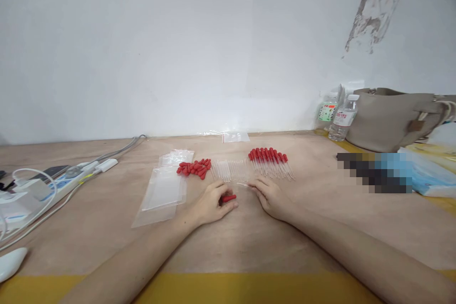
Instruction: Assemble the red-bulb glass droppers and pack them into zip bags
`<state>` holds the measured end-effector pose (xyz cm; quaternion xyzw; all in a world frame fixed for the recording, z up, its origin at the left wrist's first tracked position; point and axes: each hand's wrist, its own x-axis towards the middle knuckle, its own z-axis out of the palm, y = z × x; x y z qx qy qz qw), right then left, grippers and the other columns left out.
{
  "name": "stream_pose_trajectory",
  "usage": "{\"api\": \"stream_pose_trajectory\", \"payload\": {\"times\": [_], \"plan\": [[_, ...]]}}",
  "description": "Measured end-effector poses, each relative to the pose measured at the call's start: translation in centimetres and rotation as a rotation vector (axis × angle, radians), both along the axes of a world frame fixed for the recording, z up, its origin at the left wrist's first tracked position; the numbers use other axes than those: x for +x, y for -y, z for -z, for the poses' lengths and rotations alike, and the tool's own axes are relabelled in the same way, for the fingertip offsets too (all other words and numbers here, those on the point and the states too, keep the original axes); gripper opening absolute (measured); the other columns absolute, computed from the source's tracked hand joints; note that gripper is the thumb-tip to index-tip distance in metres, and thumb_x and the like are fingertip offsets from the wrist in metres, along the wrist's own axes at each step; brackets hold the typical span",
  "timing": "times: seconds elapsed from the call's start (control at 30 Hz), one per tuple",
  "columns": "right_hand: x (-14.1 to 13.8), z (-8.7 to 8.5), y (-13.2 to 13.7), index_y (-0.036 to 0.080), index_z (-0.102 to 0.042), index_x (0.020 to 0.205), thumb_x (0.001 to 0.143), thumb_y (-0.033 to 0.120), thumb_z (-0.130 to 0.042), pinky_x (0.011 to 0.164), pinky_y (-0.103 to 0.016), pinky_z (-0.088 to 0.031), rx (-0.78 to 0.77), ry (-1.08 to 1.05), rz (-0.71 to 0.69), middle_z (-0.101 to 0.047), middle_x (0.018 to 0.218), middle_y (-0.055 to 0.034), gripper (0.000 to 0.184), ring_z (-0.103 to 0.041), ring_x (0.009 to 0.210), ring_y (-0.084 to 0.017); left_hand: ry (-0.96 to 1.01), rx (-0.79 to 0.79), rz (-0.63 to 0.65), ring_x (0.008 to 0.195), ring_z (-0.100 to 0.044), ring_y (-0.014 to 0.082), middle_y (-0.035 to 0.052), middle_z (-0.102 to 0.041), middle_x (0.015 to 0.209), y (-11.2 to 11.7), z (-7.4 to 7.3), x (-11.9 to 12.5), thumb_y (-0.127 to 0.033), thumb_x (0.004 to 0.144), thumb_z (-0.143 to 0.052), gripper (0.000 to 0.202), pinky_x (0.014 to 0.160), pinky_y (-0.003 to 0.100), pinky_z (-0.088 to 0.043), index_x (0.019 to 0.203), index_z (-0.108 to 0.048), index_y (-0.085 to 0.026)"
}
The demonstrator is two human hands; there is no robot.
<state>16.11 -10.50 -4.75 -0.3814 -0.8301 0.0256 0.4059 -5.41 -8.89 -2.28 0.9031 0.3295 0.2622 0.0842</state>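
The left hand [213,204] grasps a red dropper bulb [229,197] while the right hand [271,198], toward three o'clock, pinches a slender clear tube [242,184] that a shallow hold could drop.

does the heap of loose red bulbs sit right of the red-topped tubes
No, the loose red bulbs lie to the left, with bare clear tubes between them and the red-topped tubes.

At two o'clock on the brown-topped table [228,251], the white-labelled clear plastic bottle [342,119] bore red characters, the last resembling 雪; the green-labelled clear plastic bottle's [327,112] print was illegible.
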Motion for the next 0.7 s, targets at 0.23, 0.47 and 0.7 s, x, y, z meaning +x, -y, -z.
{"api": "stream_pose_trajectory", "payload": {"times": [0.23, 0.47, 0.7], "plan": [[-0.33, -0.79, 0.98, 0.018, -0.053, 0.083, 0.086, 0.025, -0.037, 0.066, -0.028, -0.041, -0.075, -0.031, 0.016, -0.056, 0.078, -0.0035, 0.017, -0.051, 0.073, -0.014, 0.193, -0.13, -0.065, 0.065, -0.05, 0.0121, 0.0001, -0.054, 0.072, -0.16, 0.49, 0.32, -0.027, 0.083, -0.045, 0.013, 0.059, 0.024, -0.039, 0.078, -0.051, -0.017], [-0.61, -0.56, 1.03, 0.018, -0.053, 0.086, 0.086, 0.025, -0.037, 0.066, -0.027, -0.04, -0.071, -0.043, -0.007, -0.056, 0.079, -0.0038, 0.018, -0.051, 0.074, -0.014, 0.361, -0.39, -0.003, 0.063, -0.054, 0.011, -0.0014, -0.054, 0.07, 0.04, 0.73, 0.5, -0.028, 0.085, -0.042, 0.013, 0.059, 0.023, -0.044, 0.084, -0.046, -0.017], [-0.75, -0.34, 0.87, 0.02, -0.056, 0.086, 0.088, 0.025, -0.037, 0.07, -0.03, -0.034, -0.079, 0.054, 0.032, -0.062, 0.078, -0.0018, 0.02, -0.053, 0.072, -0.014, 0.405, -0.414, 0.056, 0.067, -0.055, 0.0112, 0.0001, -0.056, 0.075, -0.15, 1.09, 0.64, -0.029, 0.084, -0.043, 0.015, 0.063, 0.024, -0.045, 0.087, -0.05, -0.016]]}}
